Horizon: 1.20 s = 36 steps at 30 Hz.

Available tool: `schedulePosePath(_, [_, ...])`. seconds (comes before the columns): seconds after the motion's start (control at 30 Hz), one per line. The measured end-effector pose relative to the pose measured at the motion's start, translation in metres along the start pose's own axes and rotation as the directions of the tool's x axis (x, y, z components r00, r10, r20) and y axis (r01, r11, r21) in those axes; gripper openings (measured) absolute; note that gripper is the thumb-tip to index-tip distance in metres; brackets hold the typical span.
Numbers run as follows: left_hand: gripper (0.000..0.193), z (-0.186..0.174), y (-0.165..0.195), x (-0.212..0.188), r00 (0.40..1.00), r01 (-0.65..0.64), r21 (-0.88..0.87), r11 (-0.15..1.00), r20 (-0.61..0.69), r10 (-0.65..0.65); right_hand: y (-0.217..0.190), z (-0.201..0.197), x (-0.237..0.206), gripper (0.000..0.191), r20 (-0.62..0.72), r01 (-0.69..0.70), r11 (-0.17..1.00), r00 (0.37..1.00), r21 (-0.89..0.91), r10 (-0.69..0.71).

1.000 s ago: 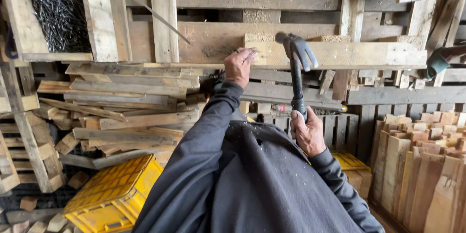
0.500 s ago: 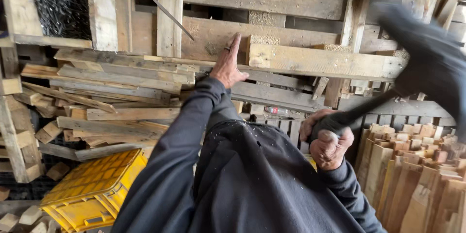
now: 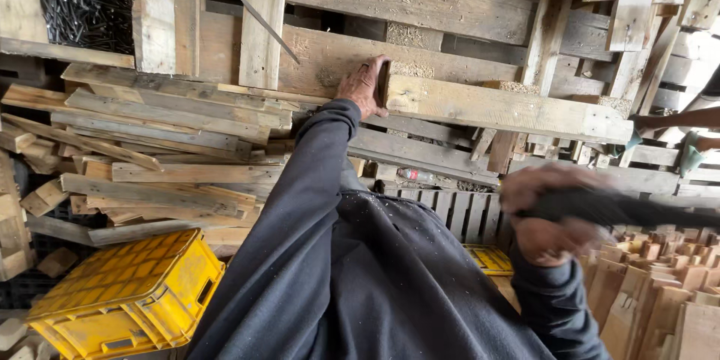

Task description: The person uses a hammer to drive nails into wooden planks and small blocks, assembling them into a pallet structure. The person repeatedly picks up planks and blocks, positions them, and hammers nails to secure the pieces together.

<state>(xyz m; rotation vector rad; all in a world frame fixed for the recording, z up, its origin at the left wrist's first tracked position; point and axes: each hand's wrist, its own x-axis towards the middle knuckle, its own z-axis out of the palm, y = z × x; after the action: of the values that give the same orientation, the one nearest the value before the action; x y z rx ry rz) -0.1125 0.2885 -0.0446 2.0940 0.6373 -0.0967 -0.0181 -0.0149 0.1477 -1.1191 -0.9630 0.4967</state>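
stacked timber (image 3: 172, 142), yellow crate (image 3: 127, 300), perhaps daylight

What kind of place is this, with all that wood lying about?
Most likely a pallet or timber workshop. Rough wooden pallets stand stacked ahead, loose planks lie piled to one side, and cut wood blocks fill the other. The left hand steadies a plank while the right hand grips a hammer handle.

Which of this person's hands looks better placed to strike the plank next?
Right. The right hand grips the blurred hammer handle, while the left hand is pressed against the plank's end.
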Motion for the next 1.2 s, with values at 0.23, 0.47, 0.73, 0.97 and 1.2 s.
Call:
schedulePosePath(0.23, [0.13,-0.01,-0.002,0.003,1.0,-0.001,0.014,1.0,-0.022,0.002,0.067,0.026,-0.054,0.036,-0.295,-0.929,0.285,0.347,-0.236,0.89])
schedulePosePath(0.47, [0.131,-0.006,-0.001,-0.002,0.999,0.035,-0.031,0.999,-0.01,-0.035,-0.034,-0.047,0.038,0.038,-0.162,-0.039,0.949,0.987,-0.312,-0.013])
schedulePosePath(0.73, [0.122,-0.011,0.001,0.005,0.998,0.015,0.005,1.0,-0.057,-0.014,0.062,0.03,-0.044,0.03,-0.351,-0.827,0.288,0.484,-0.483,0.801])
schedulePosePath(0.97, [0.126,-0.01,0.01,0.002,0.991,0.123,-0.026,0.992,0.056,-0.122,-0.014,-0.101,0.036,0.039,-0.188,-0.069,0.965,0.982,-0.253,0.02])
schedulePosePath(1.2, [0.131,-0.011,0.004,0.005,0.997,0.07,0.009,0.997,0.038,-0.071,0.042,0.004,-0.007,0.043,-0.178,-0.497,0.436,0.787,-0.75,0.591])
